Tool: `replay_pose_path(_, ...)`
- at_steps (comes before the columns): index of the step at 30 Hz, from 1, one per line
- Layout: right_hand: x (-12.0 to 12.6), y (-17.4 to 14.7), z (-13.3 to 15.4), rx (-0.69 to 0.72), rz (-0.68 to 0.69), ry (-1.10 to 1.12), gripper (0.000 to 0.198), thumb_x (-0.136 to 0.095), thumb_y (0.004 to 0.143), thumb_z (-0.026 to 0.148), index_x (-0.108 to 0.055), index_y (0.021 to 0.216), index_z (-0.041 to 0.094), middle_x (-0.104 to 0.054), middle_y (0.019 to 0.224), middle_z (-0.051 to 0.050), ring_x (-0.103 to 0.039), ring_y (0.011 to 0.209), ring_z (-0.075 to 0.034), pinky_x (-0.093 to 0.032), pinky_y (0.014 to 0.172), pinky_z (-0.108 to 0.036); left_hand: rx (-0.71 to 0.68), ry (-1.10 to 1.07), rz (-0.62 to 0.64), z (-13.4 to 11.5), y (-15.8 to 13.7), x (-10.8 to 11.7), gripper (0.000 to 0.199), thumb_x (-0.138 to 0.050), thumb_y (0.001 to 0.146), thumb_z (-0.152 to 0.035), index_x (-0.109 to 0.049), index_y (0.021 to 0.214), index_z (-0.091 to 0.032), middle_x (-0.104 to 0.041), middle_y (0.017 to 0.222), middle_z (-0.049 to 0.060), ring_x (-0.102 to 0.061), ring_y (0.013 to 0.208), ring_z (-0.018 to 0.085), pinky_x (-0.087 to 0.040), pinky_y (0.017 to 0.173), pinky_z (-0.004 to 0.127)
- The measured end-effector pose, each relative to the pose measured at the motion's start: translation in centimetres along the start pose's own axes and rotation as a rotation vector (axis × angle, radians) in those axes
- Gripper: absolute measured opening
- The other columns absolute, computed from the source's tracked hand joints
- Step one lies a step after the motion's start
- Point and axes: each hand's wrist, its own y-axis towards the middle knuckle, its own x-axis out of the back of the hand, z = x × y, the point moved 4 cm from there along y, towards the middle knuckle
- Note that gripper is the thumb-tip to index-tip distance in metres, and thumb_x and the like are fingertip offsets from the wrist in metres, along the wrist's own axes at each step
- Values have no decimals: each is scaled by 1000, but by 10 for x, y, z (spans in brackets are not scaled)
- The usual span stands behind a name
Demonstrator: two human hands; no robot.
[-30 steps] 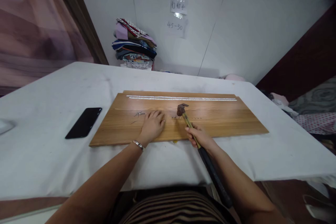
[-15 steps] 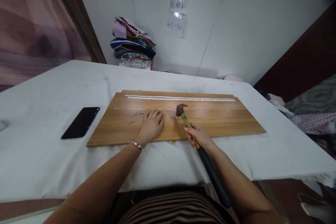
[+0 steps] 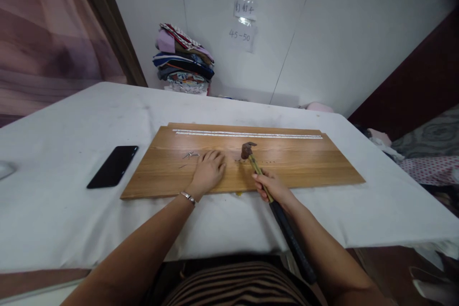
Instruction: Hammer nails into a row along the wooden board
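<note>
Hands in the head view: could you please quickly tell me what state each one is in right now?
Left hand: open, palm down on the wooden board.
Right hand: closed, holding the claw hammer.

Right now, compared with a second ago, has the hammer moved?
No, not visibly: the hammer in the right hand keeps its place against the board, its head appearing just below the white strips; only the whole view shifted slightly.
</note>
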Motion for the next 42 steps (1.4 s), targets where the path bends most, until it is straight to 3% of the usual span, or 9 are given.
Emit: replay_pose_path(42, 1, 2, -3, 15, 3, 5, 42, -72, 68, 56, -44, 76, 26, -46, 50, 12, -35, 33, -6, -29, 32, -21, 6, 10, -3, 0, 0, 1, 37, -45, 101, -30, -69, 128, -22, -64, 145, 12, -52, 140, 30, -37, 120, 52)
